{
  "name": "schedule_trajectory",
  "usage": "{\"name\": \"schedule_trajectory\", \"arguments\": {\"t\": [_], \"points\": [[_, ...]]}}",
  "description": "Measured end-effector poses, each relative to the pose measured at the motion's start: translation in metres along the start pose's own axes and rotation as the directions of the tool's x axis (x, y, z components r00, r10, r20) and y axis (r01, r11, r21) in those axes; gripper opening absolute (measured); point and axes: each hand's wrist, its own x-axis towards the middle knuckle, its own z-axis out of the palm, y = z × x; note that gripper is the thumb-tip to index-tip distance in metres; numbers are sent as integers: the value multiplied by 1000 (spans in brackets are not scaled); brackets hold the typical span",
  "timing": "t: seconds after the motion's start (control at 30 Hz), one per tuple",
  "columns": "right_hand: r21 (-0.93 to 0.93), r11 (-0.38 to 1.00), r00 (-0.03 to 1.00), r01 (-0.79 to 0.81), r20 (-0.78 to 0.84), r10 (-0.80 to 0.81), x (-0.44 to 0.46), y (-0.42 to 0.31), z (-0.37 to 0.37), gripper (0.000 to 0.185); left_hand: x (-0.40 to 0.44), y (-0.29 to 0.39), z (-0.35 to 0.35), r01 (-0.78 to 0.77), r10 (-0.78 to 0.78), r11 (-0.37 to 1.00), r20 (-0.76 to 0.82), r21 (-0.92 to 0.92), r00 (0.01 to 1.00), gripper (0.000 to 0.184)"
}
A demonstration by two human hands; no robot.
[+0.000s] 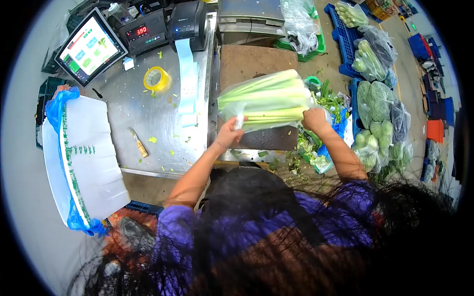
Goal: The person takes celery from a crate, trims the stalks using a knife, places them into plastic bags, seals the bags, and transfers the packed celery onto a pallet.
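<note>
A clear plastic bag of long pale green stalks (269, 96) lies sideways over a brown board (256, 58). My left hand (230, 133) is closed on the bag at its lower left corner, where the plastic is bunched. At the bag's right end my right hand (316, 121) is closed in a fist against the stalks and the plastic. Left of the board, a long strip of light blue labels (187, 93) hangs from a black printer (187, 24) onto the metal table (168, 148).
Yellow tape (157, 79) and a small knife (138, 142) lie on the table. A screen (91, 48) stands at the back left, above a white foam box (91, 153). Leafy scraps (308, 143) and bagged vegetables (375, 103) are on the right.
</note>
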Motion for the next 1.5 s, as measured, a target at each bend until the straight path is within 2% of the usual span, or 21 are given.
{"name": "schedule_trajectory", "arguments": {"t": [0.07,0.17,0.27,0.3,0.43,0.47,0.5,0.6,0.7,0.73,0.87,0.93,1.03,1.23,1.33,1.37,1.5], "points": [[2,1000,999,21,32,-21,-11,-4,23,22,3,-28,4,70,-73,996,48,55,996,40],[36,997,985,-65,162,58,-25,-13,52,26,7,-71,3,81,-91,993,124,83,988,35],[127,986,980,-106,181,82,-45,-21,64,31,6,-88,5,92,-103,990,108,103,989,30],[175,977,978,-124,190,90,-50,-25,67,33,5,-91,5,60,-75,984,87,166,993,30],[482,871,995,-97,13,104,-84,-51,56,29,0,-94,7,-42,42,917,9,396,999,27],[512,854,995,-94,24,95,-91,-58,59,30,-2,-91,9,-64,76,893,-8,446,997,27],[542,836,996,-90,32,86,-96,-65,64,31,-4,-92,8,-14,22,916,-16,400,1000,30],[656,750,995,-80,100,18,-110,-84,74,34,-13,-90,2,-168,207,793,0,586,978,35],[688,725,984,-30,146,-99,-116,-101,79,37,-26,-90,-6,-30,72,798,-46,602,996,41],[681,733,977,-6,162,-142,-116,-106,78,37,-33,-91,-9,-64,139,763,-67,644,988,40],[688,717,952,111,134,-276,-106,-121,77,40,-58,-76,-13,-3,52,765,-58,644,997,36],[681,717,953,148,95,-287,-102,-122,77,40,-66,-83,-17,84,3,803,-144,591,990,36],[685,710,957,163,65,-283,-92,-118,75,40,-77,-88,-22,104,-45,923,-166,370,985,35],[681,709,953,180,56,-297,-81,-110,92,40,-92,-92,-28,161,-71,915,-245,371,967,30],[635,755,951,162,103,-291,-86,-111,87,41,-97,-90,-32,81,-17,896,-147,436,989,32],[614,774,951,154,121,-285,-91,-113,75,41,-99,-87,-32,125,-68,897,-147,425,987,33],[655,747,957,114,128,-259,-99,-115,80,43,-106,-79,-29,112,-65,935,-149,336,987,34]]}}
